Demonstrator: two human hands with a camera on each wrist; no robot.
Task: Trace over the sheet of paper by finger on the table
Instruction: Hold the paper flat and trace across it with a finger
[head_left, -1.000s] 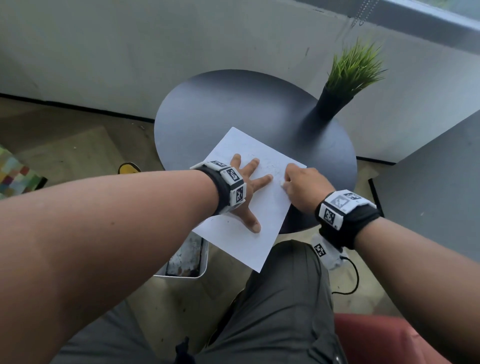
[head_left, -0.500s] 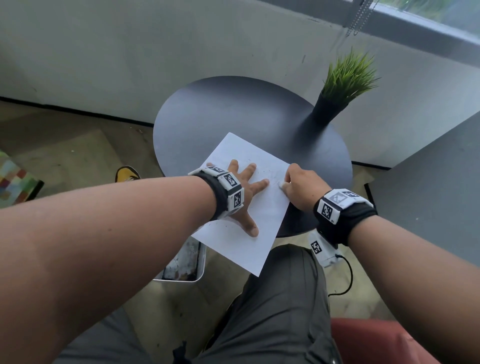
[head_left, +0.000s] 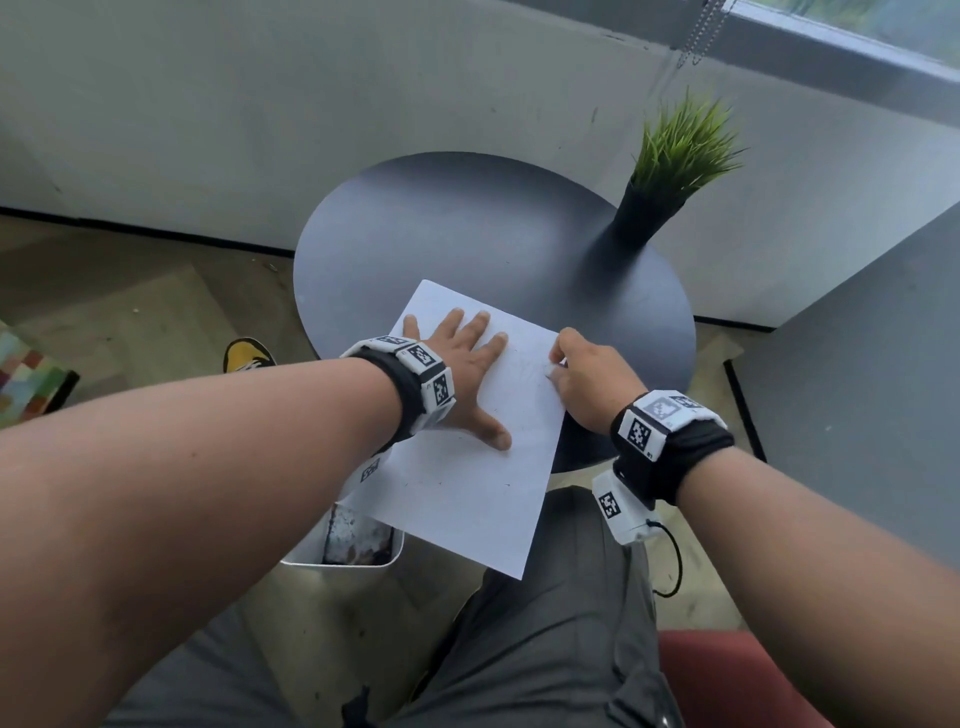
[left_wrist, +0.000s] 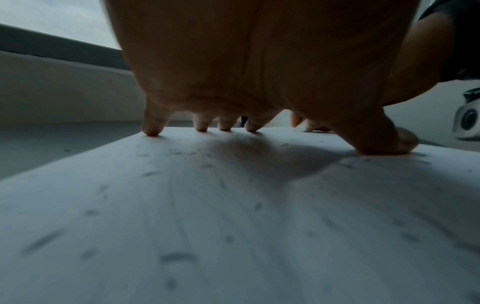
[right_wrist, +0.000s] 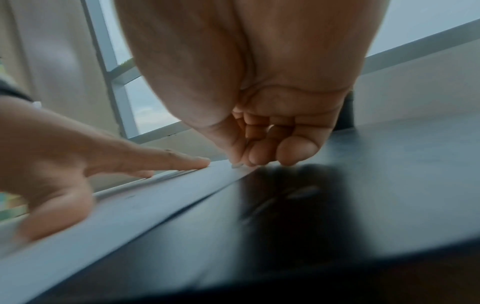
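A white sheet of paper (head_left: 467, 493) lies on the round dark table (head_left: 493, 234), and its near part hangs over the table's front edge. My left hand (head_left: 488, 384) lies flat on the sheet with fingers spread, fingertips and thumb pressing down (left_wrist: 311, 123). My right hand (head_left: 571, 374) has its fingers curled. Their tips touch the sheet's right edge near the far right corner (right_wrist: 265, 156), and the thumb is beside the paper on the table. Faint marks dot the paper (left_wrist: 233, 205). In the right wrist view the left hand (right_wrist: 78, 164) presses the paper (right_wrist: 130, 205).
A potted grass plant (head_left: 670, 171) stands at the table's far right. A white bin (head_left: 353, 540) sits on the floor under the sheet's overhang. A grey cabinet (head_left: 857, 364) is to the right, a yellow shoe (head_left: 248, 354) to the left and a wall behind.
My left hand has turned so its fingers point more toward the far edge of the sheet. My right hand's fingertips stay at the sheet's right edge. The head view has shifted slightly.
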